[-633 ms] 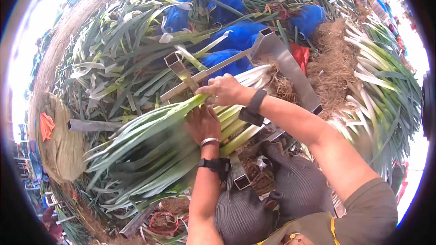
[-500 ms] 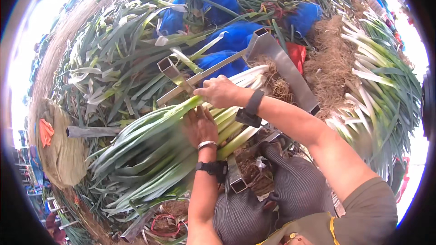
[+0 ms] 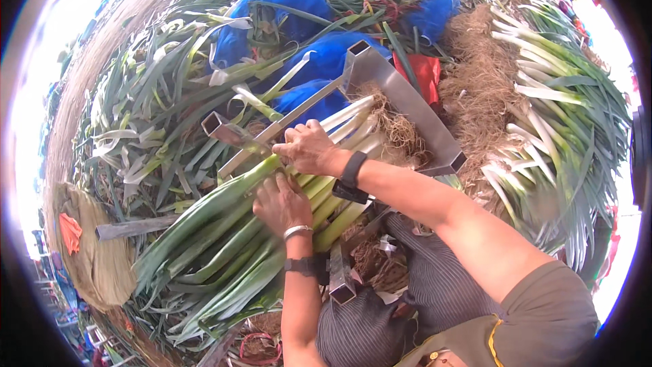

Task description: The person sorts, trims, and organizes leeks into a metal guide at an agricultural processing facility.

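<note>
A bundle of leeks lies slantwise in a metal frame, its white ends and roots at the upper right against a flat metal plate and its green leaves fanning to the lower left. My right hand is closed at the far side of the bundle, pinching a pale green leek stem by a frame bar. Just below it, my left hand lies on top of the green leaves with fingers stretched forward. Its fingertips are partly hidden near the right hand.
Loose leek leaves cover the ground at the left and back. Blue netting and a red bag lie beyond the frame. A long row of leeks is piled at the right. Square tube ends jut out near my knees.
The view has shifted, so the frame and leeks sit further left. My left hand's fingers look a little more bent over the leaves; the right hand keeps its place at the bundle's far side.
</note>
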`<action>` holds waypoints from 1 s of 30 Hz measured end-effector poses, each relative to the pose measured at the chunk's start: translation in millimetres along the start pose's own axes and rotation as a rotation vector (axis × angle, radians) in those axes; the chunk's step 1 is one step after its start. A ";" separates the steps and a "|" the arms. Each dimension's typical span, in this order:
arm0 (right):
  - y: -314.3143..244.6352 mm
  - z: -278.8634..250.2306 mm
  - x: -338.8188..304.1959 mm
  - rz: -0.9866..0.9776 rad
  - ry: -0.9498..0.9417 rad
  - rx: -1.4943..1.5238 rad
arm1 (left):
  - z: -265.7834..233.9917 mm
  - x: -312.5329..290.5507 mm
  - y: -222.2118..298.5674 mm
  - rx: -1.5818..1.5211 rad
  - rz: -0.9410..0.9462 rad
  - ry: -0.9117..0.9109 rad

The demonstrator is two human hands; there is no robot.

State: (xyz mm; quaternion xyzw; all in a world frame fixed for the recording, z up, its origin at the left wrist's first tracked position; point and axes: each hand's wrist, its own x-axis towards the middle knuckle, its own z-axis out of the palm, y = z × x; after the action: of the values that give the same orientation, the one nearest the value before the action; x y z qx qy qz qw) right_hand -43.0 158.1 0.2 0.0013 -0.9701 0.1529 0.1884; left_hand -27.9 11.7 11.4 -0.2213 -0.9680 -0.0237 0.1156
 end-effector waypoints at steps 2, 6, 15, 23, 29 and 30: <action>5.9 8.8 -1.9 0.021 0.028 0.020 | 1.9 -0.3 1.9 -0.002 0.023 0.072; 11.2 17.0 -1.8 0.039 0.049 0.067 | 5.7 -0.6 4.2 -0.007 0.038 0.084; 4.3 4.2 5.8 0.119 -0.226 0.159 | 10.8 -3.8 -3.5 -0.065 0.057 0.205; 9.4 13.5 3.2 0.109 -0.195 0.206 | 7.8 -2.5 3.6 -0.076 0.061 0.211; -5.1 7.1 6.4 0.142 -0.314 0.163 | 9.7 -0.8 -3.6 -0.202 0.169 0.362; -7.7 6.5 6.3 0.122 -0.302 0.144 | 13.4 -3.1 -5.2 -0.242 0.168 0.324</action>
State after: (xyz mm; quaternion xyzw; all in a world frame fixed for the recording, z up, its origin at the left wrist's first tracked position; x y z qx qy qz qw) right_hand -50.8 149.2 -1.0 -0.0213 -0.9723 0.2310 0.0301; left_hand -30.2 7.0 -2.4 -0.3069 -0.9050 -0.1654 0.2439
